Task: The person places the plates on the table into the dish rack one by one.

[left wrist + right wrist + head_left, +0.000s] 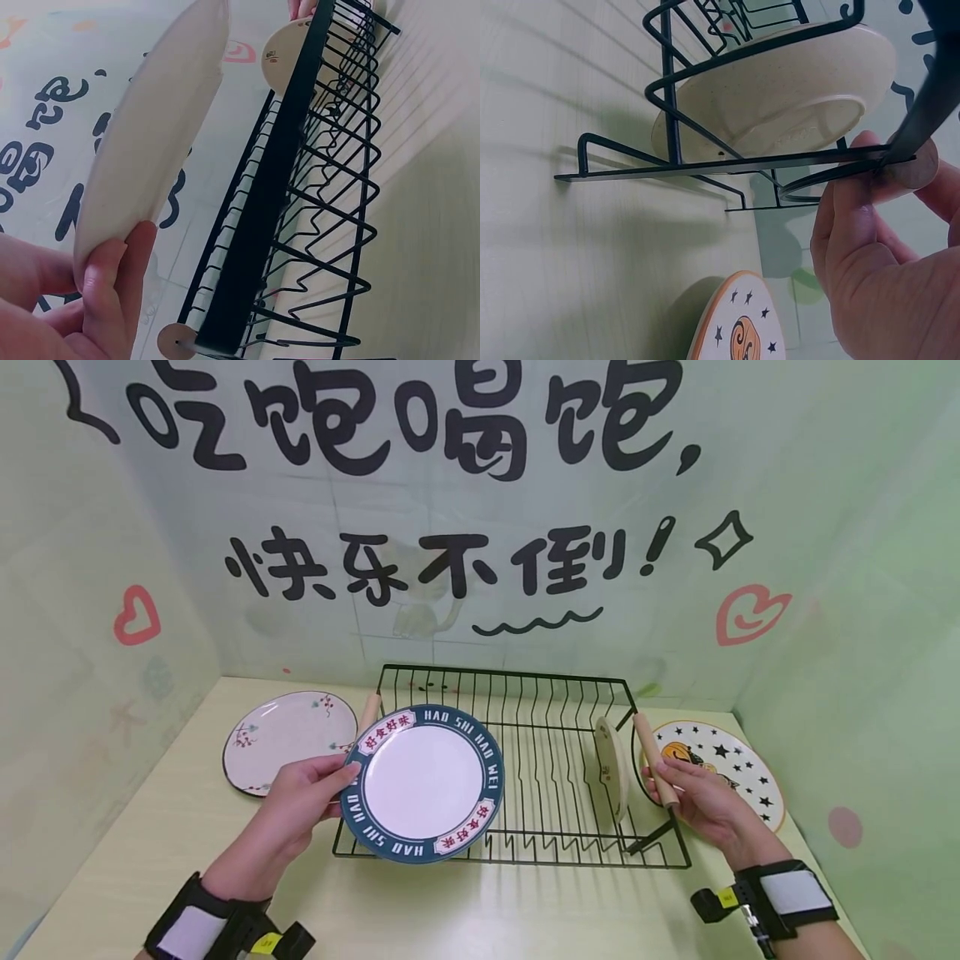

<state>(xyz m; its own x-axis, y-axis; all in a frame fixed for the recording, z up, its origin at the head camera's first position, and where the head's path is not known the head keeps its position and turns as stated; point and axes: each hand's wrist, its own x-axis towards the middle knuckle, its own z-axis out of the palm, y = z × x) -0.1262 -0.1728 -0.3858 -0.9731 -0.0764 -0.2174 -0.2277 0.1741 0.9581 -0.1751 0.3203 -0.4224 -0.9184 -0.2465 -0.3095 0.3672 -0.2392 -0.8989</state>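
Observation:
My left hand (306,789) pinches the left rim of a round plate (423,781) with a white middle and a dark blue lettered border. The plate is tilted up over the left part of a black wire dish rack (536,777). In the left wrist view the plate's pale underside (150,127) faces the camera, with thumb and fingers at its edge. My right hand (701,797) grips the wooden handle (655,760) on the rack's right side. A cream plate (611,768) stands on edge in the rack's right end, near that handle.
A white plate with floral sprigs (288,739) lies on the table at the left, partly behind my left hand. Right of the rack lies a white plate with black stars and an orange rim (738,772). A lettered wall (450,527) stands behind the rack.

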